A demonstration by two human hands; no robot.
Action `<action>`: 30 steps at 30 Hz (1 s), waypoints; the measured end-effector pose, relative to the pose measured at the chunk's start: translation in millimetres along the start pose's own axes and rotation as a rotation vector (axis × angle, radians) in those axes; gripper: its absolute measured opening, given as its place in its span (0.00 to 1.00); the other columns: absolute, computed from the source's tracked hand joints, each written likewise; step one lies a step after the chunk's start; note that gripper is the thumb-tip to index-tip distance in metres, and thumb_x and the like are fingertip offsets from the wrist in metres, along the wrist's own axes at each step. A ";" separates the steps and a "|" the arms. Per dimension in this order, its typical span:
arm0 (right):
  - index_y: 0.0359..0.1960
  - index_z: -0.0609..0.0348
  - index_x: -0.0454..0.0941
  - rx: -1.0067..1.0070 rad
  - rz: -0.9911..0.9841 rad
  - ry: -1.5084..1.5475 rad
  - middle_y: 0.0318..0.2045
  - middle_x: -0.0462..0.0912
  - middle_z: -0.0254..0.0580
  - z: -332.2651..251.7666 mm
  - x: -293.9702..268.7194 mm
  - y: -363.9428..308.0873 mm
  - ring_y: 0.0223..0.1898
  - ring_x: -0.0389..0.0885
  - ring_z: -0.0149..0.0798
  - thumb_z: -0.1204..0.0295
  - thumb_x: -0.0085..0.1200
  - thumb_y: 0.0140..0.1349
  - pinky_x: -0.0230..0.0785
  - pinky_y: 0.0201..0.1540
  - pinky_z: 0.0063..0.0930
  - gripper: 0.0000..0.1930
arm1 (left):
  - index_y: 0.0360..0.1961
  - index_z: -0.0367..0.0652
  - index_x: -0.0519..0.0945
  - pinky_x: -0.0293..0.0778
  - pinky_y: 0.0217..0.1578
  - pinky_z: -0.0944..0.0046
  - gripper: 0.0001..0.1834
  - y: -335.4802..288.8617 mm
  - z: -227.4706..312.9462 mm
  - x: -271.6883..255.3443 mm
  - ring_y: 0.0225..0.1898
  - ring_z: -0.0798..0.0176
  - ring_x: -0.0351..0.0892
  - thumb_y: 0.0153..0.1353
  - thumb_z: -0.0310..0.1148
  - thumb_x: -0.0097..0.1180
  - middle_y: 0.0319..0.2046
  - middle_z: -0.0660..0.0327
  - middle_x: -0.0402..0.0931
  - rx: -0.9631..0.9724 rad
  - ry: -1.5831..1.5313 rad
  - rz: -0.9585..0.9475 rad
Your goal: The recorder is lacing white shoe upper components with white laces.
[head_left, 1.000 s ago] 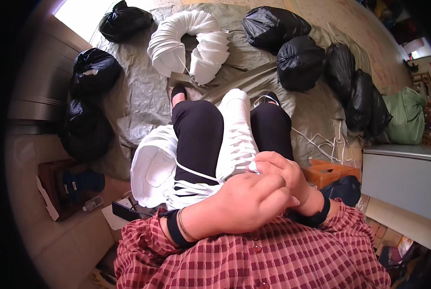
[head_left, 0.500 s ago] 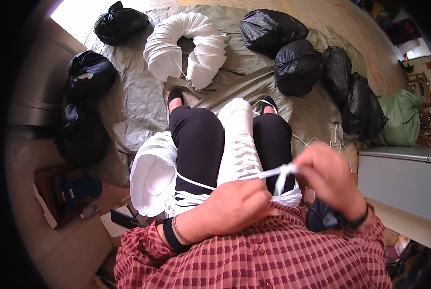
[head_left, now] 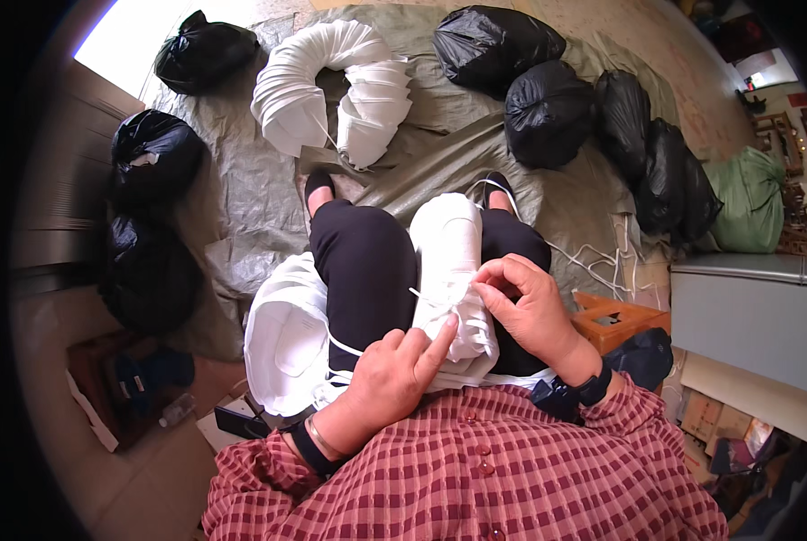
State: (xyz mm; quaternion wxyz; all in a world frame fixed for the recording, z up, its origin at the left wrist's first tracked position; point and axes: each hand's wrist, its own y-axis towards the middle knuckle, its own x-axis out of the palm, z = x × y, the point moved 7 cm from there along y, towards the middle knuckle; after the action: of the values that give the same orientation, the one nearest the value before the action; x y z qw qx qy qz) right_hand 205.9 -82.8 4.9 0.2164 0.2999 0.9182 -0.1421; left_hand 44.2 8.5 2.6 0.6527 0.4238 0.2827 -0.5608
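A white shoe upper (head_left: pixel 447 234) lies along my lap between my thighs, toe pointing away from me, with white shoelace (head_left: pixel 468 335) crossed over its front. My right hand (head_left: pixel 534 311) comes from the right, thumb and forefinger pinched together on the lace at the upper's middle. From the near left, my left hand (head_left: pixel 394 374) reaches to the same spot. Its forefinger stretches to the lace while the other fingers curl; its thumb is hidden. Against my left thigh stands a nested stack of white uppers (head_left: pixel 286 343), with loose lace running from it toward my lap.
A curved stack of white uppers (head_left: pixel 281 99) rests on the grey-green sheet (head_left: pixel 259 198) ahead. Black bags (head_left: pixel 548 113) line both sides, with a green sack (head_left: pixel 746 203) at far right. Loose white laces (head_left: pixel 606 266) lie beside an orange stool (head_left: pixel 620 320) and a grey cabinet (head_left: pixel 751 316).
Both hands have moved forward from near my waist onto the upper's laces. The lace stretched between them is no longer taut, and my right hand has come inward to the left.
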 end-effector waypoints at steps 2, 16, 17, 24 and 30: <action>0.44 0.60 0.80 0.031 0.048 0.107 0.35 0.81 0.42 8.3 0.5 -0.9 0.33 0.82 0.39 0.80 0.60 0.63 0.75 0.37 0.27 0.08 | 0.71 0.44 0.68 0.73 0.25 0.63 0.38 13.1 -0.1 -6.1 0.26 0.61 0.72 0.58 0.31 0.62 0.30 0.60 0.69 -0.106 -0.055 -0.062; 0.52 0.57 0.83 -0.426 0.084 -0.185 0.40 0.80 0.43 -11.1 -7.7 -15.3 0.37 0.82 0.48 0.85 0.58 0.56 0.77 0.39 0.39 0.20 | 0.70 0.53 0.71 0.74 0.27 0.59 0.40 7.1 -2.1 -3.8 0.28 0.57 0.75 0.53 0.31 0.67 0.31 0.59 0.71 -0.116 0.008 -0.177; 0.50 0.59 0.83 -0.485 0.100 -0.265 0.40 0.80 0.43 -23.3 -9.3 -23.4 0.37 0.82 0.48 0.84 0.58 0.56 0.77 0.39 0.39 0.19 | 0.66 0.50 0.74 0.74 0.30 0.58 0.37 -1.0 -2.3 -12.0 0.30 0.56 0.75 0.52 0.31 0.69 0.33 0.59 0.72 -0.092 -0.058 -0.080; 0.50 0.61 0.83 -0.930 -0.337 -0.276 0.42 0.81 0.41 -70.9 34.8 -83.2 0.42 0.85 0.41 0.74 0.59 0.57 0.80 0.43 0.33 0.18 | 0.34 0.41 0.79 0.73 0.34 0.57 0.09 -89.5 -18.4 -28.2 0.33 0.54 0.76 0.58 0.31 0.67 0.31 0.58 0.74 -0.462 -0.114 0.068; 0.59 0.67 0.73 -0.823 -0.675 -0.276 0.59 0.77 0.54 -59.8 97.8 -103.8 0.63 0.73 0.53 0.59 0.57 0.67 0.64 0.69 0.44 0.26 | 0.25 0.39 0.78 0.71 0.28 0.65 0.28 -187.2 -32.4 13.7 0.26 0.66 0.74 0.76 0.50 0.49 0.20 0.63 0.74 -1.192 -0.817 -0.063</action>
State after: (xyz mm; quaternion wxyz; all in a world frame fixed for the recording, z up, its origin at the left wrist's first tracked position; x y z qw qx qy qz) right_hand 52.6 -92.6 23.1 0.3766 -0.1419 0.9063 0.1292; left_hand -131.3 27.7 -68.8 0.8099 -0.2561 0.2861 -0.4434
